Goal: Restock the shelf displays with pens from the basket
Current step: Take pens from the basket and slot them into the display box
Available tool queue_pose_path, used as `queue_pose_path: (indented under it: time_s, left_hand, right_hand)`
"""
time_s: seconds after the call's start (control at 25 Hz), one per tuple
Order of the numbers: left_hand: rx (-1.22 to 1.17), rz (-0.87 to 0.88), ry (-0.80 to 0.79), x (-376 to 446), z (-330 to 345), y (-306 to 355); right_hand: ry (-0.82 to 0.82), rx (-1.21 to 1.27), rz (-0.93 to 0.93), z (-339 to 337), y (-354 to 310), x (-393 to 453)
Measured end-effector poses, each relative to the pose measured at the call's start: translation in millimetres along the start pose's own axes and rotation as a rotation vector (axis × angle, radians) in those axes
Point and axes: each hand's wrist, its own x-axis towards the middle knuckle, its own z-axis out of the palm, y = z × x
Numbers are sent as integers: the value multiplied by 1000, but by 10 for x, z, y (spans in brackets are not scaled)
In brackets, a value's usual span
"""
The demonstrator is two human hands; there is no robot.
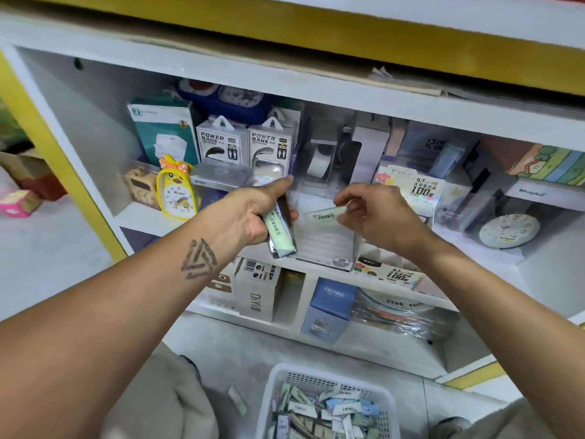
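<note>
Holding green packs point(280, 231) — shelf edge point(316, 267) near

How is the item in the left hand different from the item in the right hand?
The left hand grips a small bundle in its fist, pointing down and steep. The right hand pinches a single pack by its fingertips, lying almost level over the clear display tray. The bundle looks thicker. Both are pale green with printed labels.
</note>
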Motion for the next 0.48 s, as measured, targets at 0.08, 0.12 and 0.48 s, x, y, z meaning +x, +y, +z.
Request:
queue_pose_path:
  time_s: [0.08,0.12,0.48]
  left_hand:
    - [-1,22,5,-22,-100,22]
    - [5,36,7,-27,-139,35]
    - [-6,53,31,-11,-275,75]
  right_hand:
    - [0,-116,-77,146,-78,57]
    - [9,-124,-103,208,-113,76]
    - [-35,-166,-204,520,-225,166]
